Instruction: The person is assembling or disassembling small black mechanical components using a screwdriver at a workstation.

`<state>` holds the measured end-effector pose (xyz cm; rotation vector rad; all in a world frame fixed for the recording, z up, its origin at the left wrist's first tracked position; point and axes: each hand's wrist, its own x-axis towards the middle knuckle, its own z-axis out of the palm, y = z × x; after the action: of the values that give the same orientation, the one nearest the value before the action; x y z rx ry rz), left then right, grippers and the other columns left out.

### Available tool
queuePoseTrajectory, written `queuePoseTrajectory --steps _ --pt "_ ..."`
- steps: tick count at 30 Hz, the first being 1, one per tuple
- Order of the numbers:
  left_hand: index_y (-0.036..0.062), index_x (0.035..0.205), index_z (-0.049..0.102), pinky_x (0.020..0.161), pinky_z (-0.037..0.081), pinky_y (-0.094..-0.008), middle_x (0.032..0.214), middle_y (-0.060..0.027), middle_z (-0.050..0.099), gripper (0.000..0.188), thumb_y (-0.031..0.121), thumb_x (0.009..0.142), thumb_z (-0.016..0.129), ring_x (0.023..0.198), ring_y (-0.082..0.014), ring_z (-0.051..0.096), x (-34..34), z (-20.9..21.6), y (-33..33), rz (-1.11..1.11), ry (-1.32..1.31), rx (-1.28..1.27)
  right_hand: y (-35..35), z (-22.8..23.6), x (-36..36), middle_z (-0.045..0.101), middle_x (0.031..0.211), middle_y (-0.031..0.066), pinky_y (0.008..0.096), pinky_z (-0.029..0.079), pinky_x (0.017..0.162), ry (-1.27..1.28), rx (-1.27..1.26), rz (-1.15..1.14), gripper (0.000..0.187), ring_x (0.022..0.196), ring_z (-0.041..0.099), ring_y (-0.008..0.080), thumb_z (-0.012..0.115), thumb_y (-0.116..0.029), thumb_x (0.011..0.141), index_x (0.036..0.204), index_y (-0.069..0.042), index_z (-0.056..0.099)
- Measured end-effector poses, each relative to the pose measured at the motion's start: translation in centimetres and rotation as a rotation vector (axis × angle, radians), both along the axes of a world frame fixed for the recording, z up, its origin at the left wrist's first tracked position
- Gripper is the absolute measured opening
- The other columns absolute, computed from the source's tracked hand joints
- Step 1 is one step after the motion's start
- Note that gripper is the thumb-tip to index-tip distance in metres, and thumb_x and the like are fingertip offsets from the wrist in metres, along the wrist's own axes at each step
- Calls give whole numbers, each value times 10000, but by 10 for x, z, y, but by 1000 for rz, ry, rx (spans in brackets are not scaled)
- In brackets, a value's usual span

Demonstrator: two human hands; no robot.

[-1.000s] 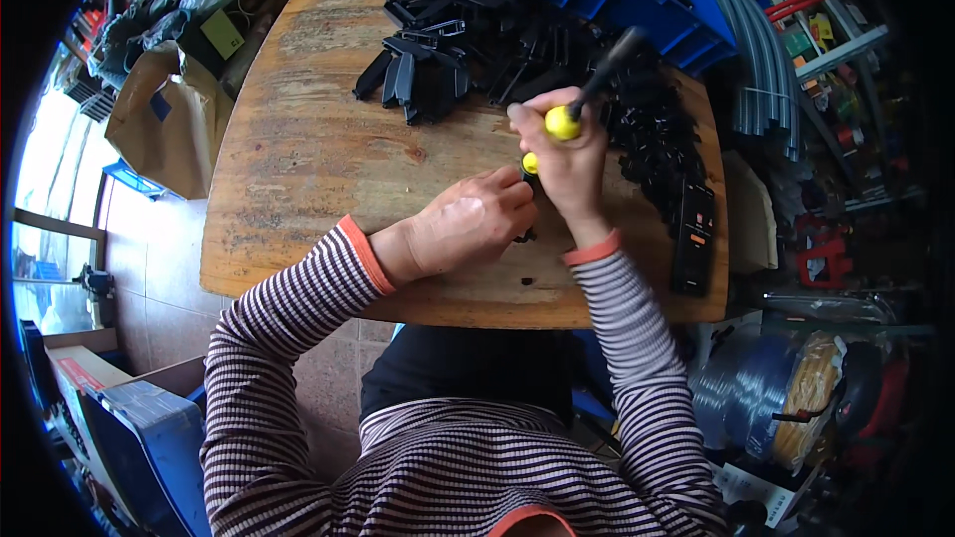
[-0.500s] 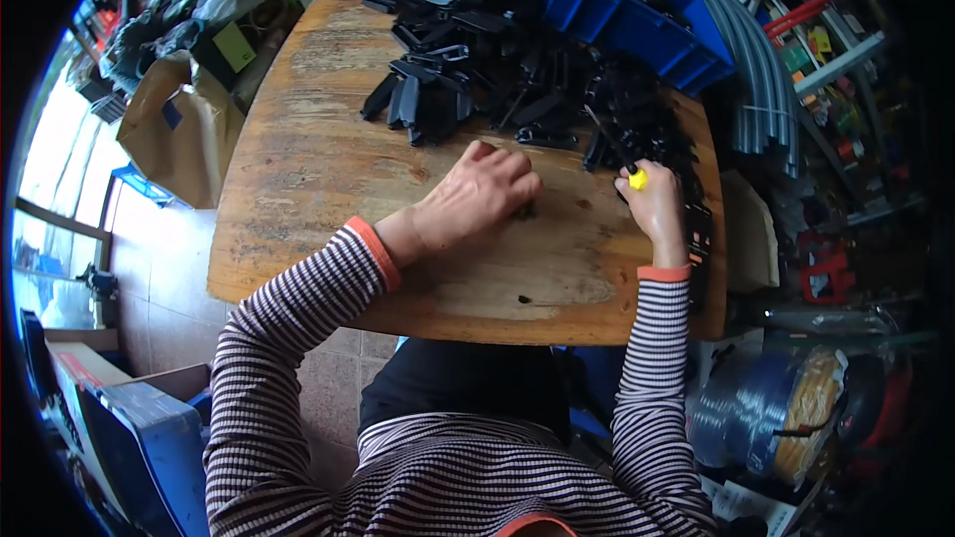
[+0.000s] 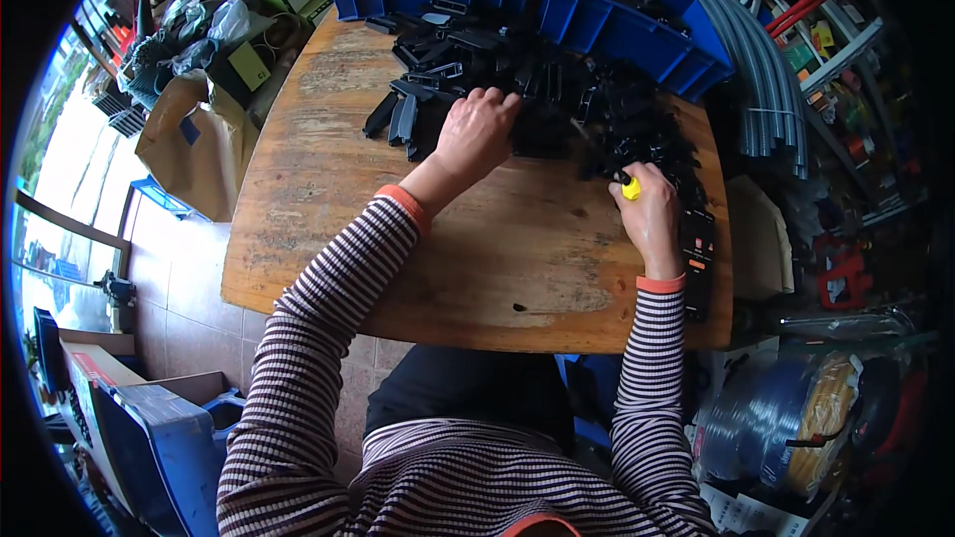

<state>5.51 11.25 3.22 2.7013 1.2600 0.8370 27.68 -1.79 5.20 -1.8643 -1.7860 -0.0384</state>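
My left hand (image 3: pixel 478 133) reaches forward across the wooden table (image 3: pixel 328 209) and rests its fingers on the heap of black plastic parts (image 3: pixel 557 99); whether it grips one is hidden. My right hand (image 3: pixel 652 219) lies on the table's right side, closed around a yellow-handled screwdriver (image 3: pixel 629 185) whose dark shaft points into the heap. Both sleeves are striped with orange cuffs.
Two blue bins (image 3: pixel 617 25) stand at the table's far edge. Grey corrugated tubes (image 3: pixel 771 89) run along the right. A brown paper bag (image 3: pixel 194 144) and boxes crowd the left floor. A coil of blue hose (image 3: pixel 766 423) sits lower right. Black parts line the right edge (image 3: pixel 696 259).
My left hand moved from the table's middle forward to the black parts. My right hand swung the screwdriver right and down onto the table.
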Motion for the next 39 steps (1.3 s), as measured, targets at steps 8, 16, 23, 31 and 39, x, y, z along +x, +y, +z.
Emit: queuePoseTrajectory --steps 8,16,23,31,39 --pt "41 1071 566 800 491 -393 995 -141 561 362 76 716 627 953 -307 579 2 -8 6 -6 102 -38 -7 -9 -30 656 859 130 322 501 669 285 137 171 180 766 645 287 713 -35 772 915 8 613" --pt "56 994 589 786 459 -341 906 -89 499 246 92 750 592 845 -238 514 -20 -17 -90 -138 311 405 -3 -5 -33 665 794 84 259 482 665 343 265 162 156 711 622 143 703 -79 824 922 2 612" --pt "25 992 586 768 465 -316 939 -95 517 232 79 766 581 847 -237 515 -54 -1 -98 -323 41 157 -8 -5 -40 660 801 105 274 488 657 386 151 121 154 703 636 194 703 -64 816 900 4 593" --pt "25 959 579 725 474 -317 934 -73 558 216 111 760 580 849 -217 517 -62 -17 -105 -401 176 155 -10 -12 -68 633 768 115 291 479 623 403 145 241 145 684 626 219 706 -55 806 867 -3 585" --pt "74 921 593 674 421 -287 868 -41 537 183 204 799 551 829 -189 502 -48 -33 -139 -446 291 382 -7 -29 -82 639 768 125 311 479 587 247 68 299 153 671 630 292 712 -71 795 878 -14 597"
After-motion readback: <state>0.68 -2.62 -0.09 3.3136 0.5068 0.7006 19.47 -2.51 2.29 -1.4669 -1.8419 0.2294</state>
